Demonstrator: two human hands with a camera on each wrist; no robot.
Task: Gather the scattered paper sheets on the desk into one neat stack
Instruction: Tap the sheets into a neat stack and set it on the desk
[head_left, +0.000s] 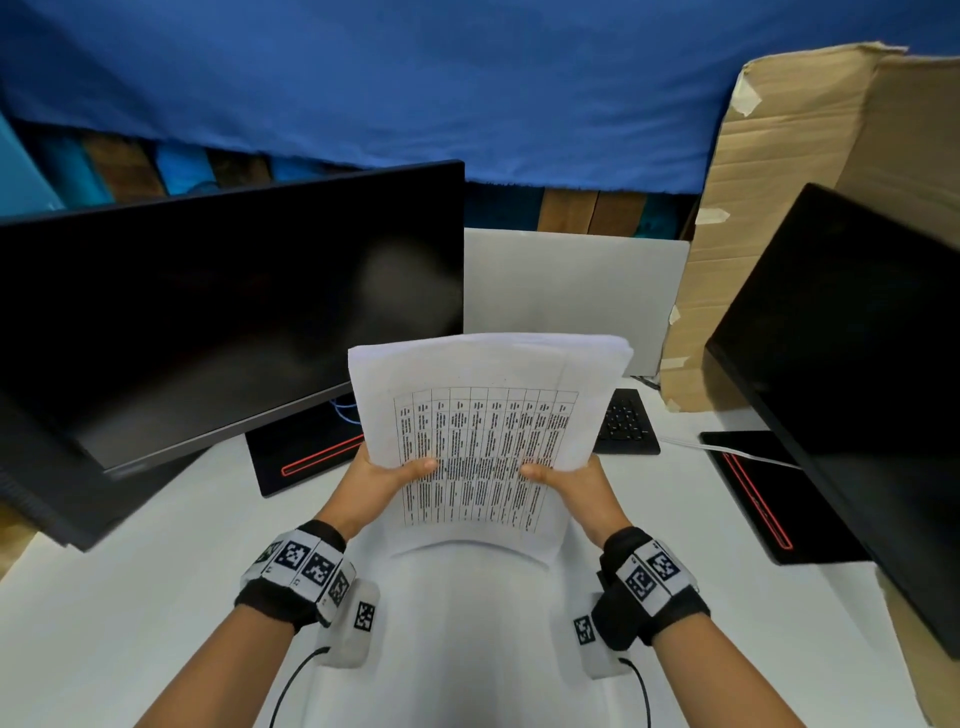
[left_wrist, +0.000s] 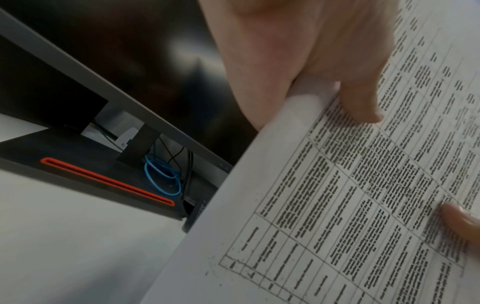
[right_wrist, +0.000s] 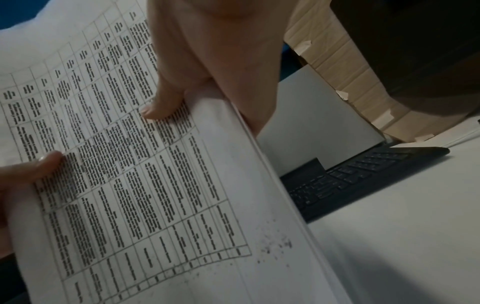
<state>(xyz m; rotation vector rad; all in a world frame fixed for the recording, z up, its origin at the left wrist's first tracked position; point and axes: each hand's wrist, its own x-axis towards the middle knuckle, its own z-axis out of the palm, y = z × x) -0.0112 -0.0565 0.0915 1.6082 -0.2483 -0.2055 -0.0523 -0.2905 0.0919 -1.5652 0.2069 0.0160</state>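
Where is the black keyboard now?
In the head view, the black keyboard lies on the white desk right of centre, behind the held paper stack.

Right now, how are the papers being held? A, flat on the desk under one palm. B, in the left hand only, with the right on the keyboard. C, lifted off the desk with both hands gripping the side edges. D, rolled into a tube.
C: the left hand and right hand each grip a side edge of the papers, thumbs on the printed table, above the desk.

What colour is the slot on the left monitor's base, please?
Orange-red slot, clearest in the left wrist view.
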